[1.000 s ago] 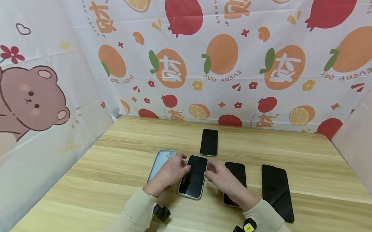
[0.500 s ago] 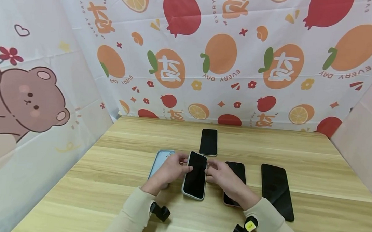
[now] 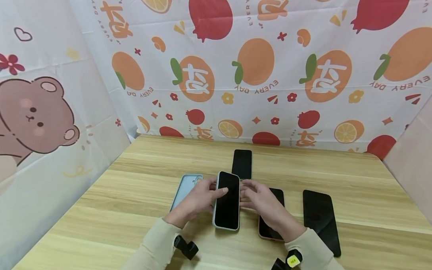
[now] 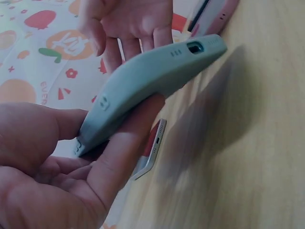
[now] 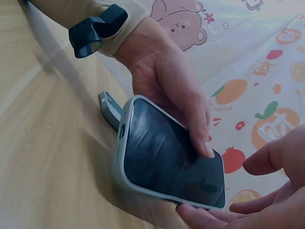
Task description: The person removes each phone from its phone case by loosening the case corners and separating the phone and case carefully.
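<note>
My left hand [image 3: 198,196] grips a smartphone in a pale blue-green case [image 3: 227,211], lifted and tilted above the table. The thumb lies over its dark screen and the fingers go underneath, as the left wrist view shows with the case's edge [image 4: 157,67]. At the phone's other long edge is my right hand [image 3: 264,204]. Its thumb stands apart from the phone, and a fingertip [image 5: 188,210] meets or nearly meets the lower edge in the right wrist view. A light-blue phone case [image 3: 185,188] lies on the table, partly behind my left hand.
On the wooden table [image 3: 134,227], a black-screened phone [image 3: 242,161] lies at the back. A phone in a pinkish case [image 3: 269,232] is partly covered by my right hand. Farther right lies a larger dark phone [image 3: 320,216]. Printed cloth [image 3: 209,111] hangs behind the table.
The cased phone has risen off the table and shifted slightly away from me, tilting up. My left thumb has moved onto its screen. My right hand stays beside it.
</note>
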A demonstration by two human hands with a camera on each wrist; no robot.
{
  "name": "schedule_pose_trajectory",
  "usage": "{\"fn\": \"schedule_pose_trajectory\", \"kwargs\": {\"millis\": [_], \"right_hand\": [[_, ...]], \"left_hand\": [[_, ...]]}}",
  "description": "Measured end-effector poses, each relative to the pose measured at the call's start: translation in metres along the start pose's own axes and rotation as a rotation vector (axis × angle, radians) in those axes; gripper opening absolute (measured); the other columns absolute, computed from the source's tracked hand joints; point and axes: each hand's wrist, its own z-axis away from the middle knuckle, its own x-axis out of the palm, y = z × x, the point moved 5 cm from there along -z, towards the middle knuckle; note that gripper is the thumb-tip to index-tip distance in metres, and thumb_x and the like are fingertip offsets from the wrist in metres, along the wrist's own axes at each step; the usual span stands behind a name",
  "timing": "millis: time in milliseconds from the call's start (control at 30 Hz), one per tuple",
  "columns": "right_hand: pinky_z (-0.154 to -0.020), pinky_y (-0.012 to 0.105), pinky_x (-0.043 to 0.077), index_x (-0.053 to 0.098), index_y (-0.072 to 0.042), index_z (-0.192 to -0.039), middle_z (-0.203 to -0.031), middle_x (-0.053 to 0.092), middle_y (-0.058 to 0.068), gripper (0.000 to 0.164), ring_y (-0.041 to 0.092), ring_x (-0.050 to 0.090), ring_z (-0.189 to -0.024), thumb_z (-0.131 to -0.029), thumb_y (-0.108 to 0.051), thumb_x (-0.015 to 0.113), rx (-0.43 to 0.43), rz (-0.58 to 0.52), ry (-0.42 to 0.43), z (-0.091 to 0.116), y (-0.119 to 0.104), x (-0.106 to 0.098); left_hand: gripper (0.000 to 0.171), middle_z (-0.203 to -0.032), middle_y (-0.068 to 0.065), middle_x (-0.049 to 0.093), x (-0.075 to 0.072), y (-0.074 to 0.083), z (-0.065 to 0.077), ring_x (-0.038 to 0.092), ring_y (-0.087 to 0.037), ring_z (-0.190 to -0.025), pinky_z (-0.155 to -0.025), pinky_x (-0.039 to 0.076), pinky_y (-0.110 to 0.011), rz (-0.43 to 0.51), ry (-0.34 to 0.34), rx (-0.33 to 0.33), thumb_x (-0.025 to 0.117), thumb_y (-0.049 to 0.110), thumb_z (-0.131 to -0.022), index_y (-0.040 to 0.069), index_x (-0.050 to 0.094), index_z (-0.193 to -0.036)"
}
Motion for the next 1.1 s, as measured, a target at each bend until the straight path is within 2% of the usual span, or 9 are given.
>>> {"fn": "schedule_pose_trajectory", "kwargs": {"millis": [167,333,467,600,867,1100], "right_hand": [[-0.094,0.041,0.056,0.034,0.002,-0.148,-0.144,0.047,0.023,0.048,0.026,0.06,-0.11,-0.104,-0.015,0.044,-0.028,0.022,0.006,0.0,-0.004,-0.009],[-0.083,0.036,0.06,0.038,0.0,-0.145,-0.124,0.054,0.021,0.044,0.022,0.059,-0.098,-0.105,-0.018,0.042,-0.04,-0.017,-0.018,-0.002,-0.006,-0.02],[-0.076,0.032,0.06,0.045,0.003,-0.139,-0.107,0.058,0.013,0.041,0.02,0.06,-0.089,-0.107,-0.021,0.038,-0.065,-0.063,-0.063,-0.002,-0.009,-0.028],[-0.071,0.03,0.06,0.05,0.006,-0.133,-0.098,0.06,0.006,0.044,0.019,0.059,-0.083,-0.11,-0.027,0.033,-0.077,-0.083,-0.119,-0.002,-0.009,-0.03],[-0.066,0.029,0.06,0.05,0.007,-0.13,-0.097,0.063,0.007,0.054,0.018,0.061,-0.081,-0.108,-0.04,0.035,-0.073,-0.073,-0.145,-0.002,-0.01,-0.03],[-0.061,0.027,0.058,0.051,0.008,-0.129,-0.098,0.062,0.007,0.055,0.018,0.06,-0.079,-0.108,-0.04,0.034,-0.091,-0.079,-0.146,0.0,-0.009,-0.029]], "left_hand": [[0.036,-0.109,-0.016,0.071,-0.001,0.002,0.0,0.073,-0.024,-0.084,-0.067,0.062,-0.043,0.069,-0.037,0.01,0.059,0.024,-0.101,0.004,0.056,-0.131],[0.037,-0.11,-0.016,0.073,0.003,0.007,0.003,0.074,-0.024,-0.088,-0.07,0.061,-0.046,0.131,-0.117,0.037,0.058,0.023,-0.101,0.004,0.056,-0.132],[0.037,-0.108,-0.013,0.074,0.006,0.01,0.005,0.073,-0.021,-0.09,-0.074,0.061,-0.046,0.152,-0.156,0.037,0.059,0.024,-0.1,0.005,0.057,-0.132],[0.036,-0.103,-0.011,0.075,0.011,0.012,0.006,0.073,-0.018,-0.086,-0.075,0.061,-0.045,0.155,-0.19,0.037,0.06,0.023,-0.1,0.003,0.057,-0.13],[0.038,-0.109,-0.014,0.074,0.014,0.014,0.008,0.073,-0.021,-0.091,-0.079,0.061,-0.047,0.16,-0.216,0.025,0.059,0.025,-0.1,0.005,0.058,-0.132],[0.039,-0.11,-0.014,0.073,0.018,0.016,0.01,0.071,-0.019,-0.095,-0.082,0.06,-0.048,0.192,-0.248,0.033,0.057,0.023,-0.101,0.002,0.054,-0.134]]}}
